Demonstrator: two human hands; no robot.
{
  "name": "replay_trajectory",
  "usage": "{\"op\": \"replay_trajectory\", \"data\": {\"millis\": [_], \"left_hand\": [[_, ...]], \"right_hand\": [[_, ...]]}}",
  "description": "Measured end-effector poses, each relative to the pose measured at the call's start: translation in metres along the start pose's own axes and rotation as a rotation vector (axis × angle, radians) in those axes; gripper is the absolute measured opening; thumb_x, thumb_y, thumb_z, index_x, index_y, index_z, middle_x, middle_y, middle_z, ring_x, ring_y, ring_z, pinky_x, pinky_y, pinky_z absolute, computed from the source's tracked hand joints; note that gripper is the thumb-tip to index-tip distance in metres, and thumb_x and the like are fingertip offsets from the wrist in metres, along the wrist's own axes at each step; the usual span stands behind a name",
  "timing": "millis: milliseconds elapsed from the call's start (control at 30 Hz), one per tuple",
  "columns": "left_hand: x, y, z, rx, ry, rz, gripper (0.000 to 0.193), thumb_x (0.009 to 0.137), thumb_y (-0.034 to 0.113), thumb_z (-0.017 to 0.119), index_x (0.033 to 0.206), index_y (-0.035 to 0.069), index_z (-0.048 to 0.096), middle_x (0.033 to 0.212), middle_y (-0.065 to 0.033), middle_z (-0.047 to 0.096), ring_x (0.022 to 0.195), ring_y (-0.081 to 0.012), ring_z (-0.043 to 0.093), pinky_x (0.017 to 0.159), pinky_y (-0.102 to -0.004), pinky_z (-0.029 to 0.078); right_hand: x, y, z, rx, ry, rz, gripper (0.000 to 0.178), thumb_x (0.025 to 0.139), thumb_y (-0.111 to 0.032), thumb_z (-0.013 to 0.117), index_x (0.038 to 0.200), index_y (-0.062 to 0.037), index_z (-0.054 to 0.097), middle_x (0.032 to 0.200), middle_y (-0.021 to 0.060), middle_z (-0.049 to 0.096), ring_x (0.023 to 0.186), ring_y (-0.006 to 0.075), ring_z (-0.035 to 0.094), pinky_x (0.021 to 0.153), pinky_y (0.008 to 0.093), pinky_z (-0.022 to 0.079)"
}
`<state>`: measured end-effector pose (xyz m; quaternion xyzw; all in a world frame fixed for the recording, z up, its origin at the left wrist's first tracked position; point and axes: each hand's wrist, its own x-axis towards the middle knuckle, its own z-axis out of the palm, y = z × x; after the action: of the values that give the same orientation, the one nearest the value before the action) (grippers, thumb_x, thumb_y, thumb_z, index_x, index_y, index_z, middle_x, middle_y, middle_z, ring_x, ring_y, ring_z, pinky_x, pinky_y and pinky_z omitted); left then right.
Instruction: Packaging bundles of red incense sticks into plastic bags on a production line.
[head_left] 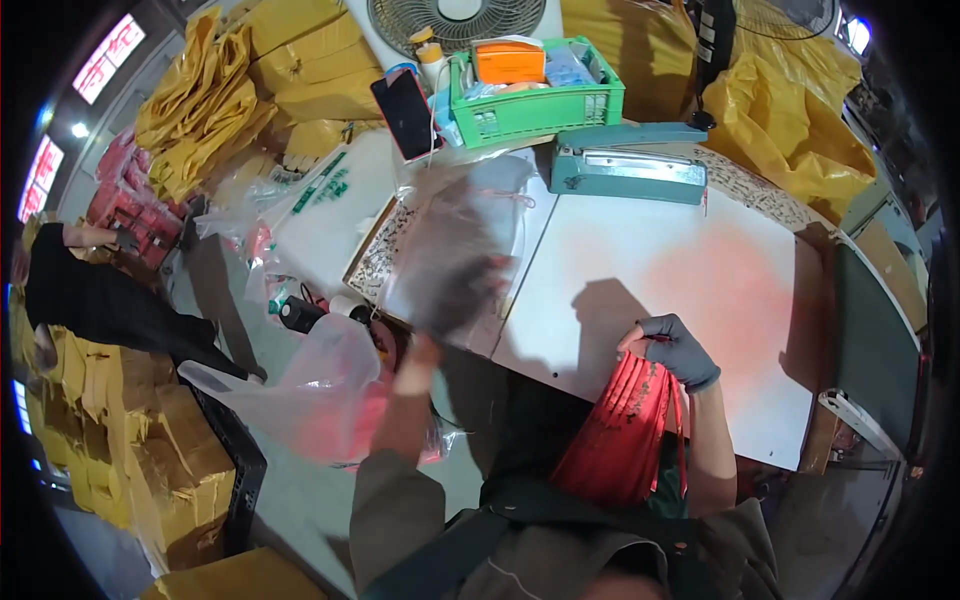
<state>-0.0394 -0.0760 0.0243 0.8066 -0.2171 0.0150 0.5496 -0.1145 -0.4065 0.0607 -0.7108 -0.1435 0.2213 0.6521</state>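
Note:
My right hand [682, 352], in a grey glove with bare fingertips, pinches the gathered top of a bunch of red satin cloth [618, 435] with dark print. The cloth hangs in folds over the table's front edge toward my lap; whether it is one piece or several strips I cannot tell. My left hand [460, 295], in a dark glove, is smeared by motion over clear plastic bags [410, 270] on the left part of the table. Its fingers cannot be made out.
On the white table [620, 240] stand a teal bag sealer [630, 172] and a green crate [540, 115] of packets. A phone [404, 112] leans beside the crate, near a fan [455, 20]. Plastic bags [320, 385] hang at left. Another person [110, 290] stands far left among yellow sacks.

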Motion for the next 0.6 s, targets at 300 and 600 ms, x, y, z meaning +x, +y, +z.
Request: {"op": "replay_trajectory", "data": {"millis": [300, 600], "left_hand": [[-0.001, -0.112, -0.106, 0.820, -0.053, -0.250, 0.019, 0.075, 0.021, 0.056, 0.087, 0.006, 0.060, 0.090, -0.0180, 0.060, 0.088, -0.0343, 0.059, 0.079, -0.0416, 0.047], [-0.022, -0.097, -0.101, 0.905, 0.008, -0.181, 0.018, 0.080, 0.024, 0.054, 0.079, 0.007, 0.060, 0.082, -0.0172, 0.061, 0.079, -0.0360, 0.059, 0.073, -0.0446, 0.046]], "right_hand": [[0.017, 0.004, 0.008, 0.051, -0.014, 0.032, 0.016, 0.085, -0.011, 0.060, 0.091, 0.0020, 0.068, 0.083, 0.0093, 0.068, 0.081, 0.0139, 0.061, 0.079, 0.0266, 0.047], [0.013, -0.003, 0.016, 0.058, 0.021, 0.105, 0.019, 0.084, -0.012, 0.060, 0.094, 0.0027, 0.068, 0.083, 0.0093, 0.068, 0.080, 0.0135, 0.061, 0.077, 0.0256, 0.047]]}}
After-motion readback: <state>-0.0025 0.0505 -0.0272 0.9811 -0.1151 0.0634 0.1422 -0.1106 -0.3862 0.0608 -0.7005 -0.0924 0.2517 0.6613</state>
